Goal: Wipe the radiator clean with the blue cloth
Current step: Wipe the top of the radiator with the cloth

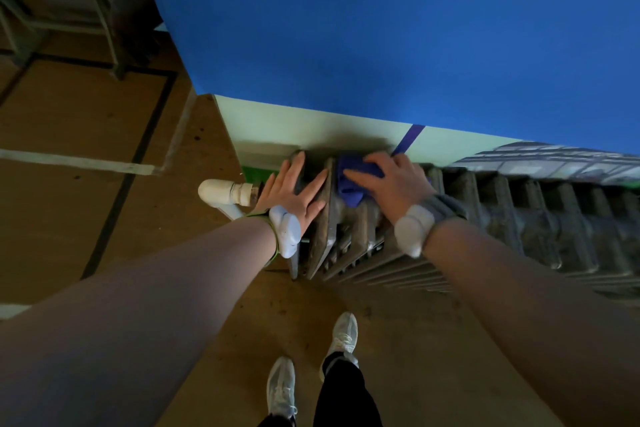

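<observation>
White shoes (pixel 313 360) stand on the brown floor (pixel 104 107) before the radiator (pixel 485 218). The left hand (pixel 294 187) lies flat, fingers spread, on its end section. The right hand (pixel 391 184) presses the blue cloth (pixel 349 184) onto the top, below the blue wall (pixel 381 28).

The radiator (pixel 450 218) stood close against the wall (pixel 346 28), leaving only a thin, dark slot behind its top edge. Narrow gaps ran between the fins. At the left end the left hand (pixel 292 189) lay flat with spread fingers over the end section, and the white pipe elbow (pixel 225 192) jutted out just beside it, crowding that side. The right hand (pixel 391 184) pressed the blue cloth (pixel 351 180) over the next fins. To the right, the fin tops lay uncovered. Open floor (pixel 104 121) spread in front and to the left.
</observation>
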The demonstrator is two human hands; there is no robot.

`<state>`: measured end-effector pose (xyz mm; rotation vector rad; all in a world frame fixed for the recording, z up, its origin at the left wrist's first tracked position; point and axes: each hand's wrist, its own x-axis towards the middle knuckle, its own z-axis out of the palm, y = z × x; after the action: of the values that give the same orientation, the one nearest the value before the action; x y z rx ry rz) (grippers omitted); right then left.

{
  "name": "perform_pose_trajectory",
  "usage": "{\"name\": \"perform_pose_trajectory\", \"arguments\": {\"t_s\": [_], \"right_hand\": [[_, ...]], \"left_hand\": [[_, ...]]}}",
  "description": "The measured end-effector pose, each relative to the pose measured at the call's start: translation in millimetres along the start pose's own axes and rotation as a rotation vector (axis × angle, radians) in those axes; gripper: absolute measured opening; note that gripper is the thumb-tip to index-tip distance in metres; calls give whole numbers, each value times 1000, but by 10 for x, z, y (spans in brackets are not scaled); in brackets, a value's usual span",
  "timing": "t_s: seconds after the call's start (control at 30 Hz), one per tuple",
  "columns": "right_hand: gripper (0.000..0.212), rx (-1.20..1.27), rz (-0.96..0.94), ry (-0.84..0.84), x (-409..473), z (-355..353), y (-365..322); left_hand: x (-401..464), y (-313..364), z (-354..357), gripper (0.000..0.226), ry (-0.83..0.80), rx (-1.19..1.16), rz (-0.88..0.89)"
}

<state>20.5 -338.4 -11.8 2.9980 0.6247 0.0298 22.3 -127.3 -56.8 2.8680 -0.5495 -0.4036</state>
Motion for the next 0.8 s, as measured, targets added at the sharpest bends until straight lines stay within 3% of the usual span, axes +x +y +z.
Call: {"name": "perform_pose_trajectory", "arguments": {"t_s": [0.1,0.2,0.27,0.4,0.5,0.57,0.63,0.73,0.8], "right_hand": [[41,55,139,-98,225,168,100],[59,220,294,-190,236,224,54],[59,213,265,-230,141,233,18],[52,100,72,-120,-352,127,-137],[56,234,103,-245,-755,94,-307],[54,290,108,-210,-933,97,-368],[47,198,41,-164,-1070,128,-310],[81,106,-67,-76,-1081,175,-178],[87,81,-25,-17,-953,156,-181]], "left_hand": [[3,13,-18,55,-28,7,-12],[-1,16,-35,55,-43,12,-12],[-5,21,-29,55,-37,8,-16],[1,22,-6,55,-10,2,-20],[14,8,13,56,0,-22,-23],[23,1,26,56,7,-28,-20],[29,0,33,57,6,-32,-19],[30,-1,23,57,2,-32,-14],[18,-9,17,56,10,-23,-8]]}}
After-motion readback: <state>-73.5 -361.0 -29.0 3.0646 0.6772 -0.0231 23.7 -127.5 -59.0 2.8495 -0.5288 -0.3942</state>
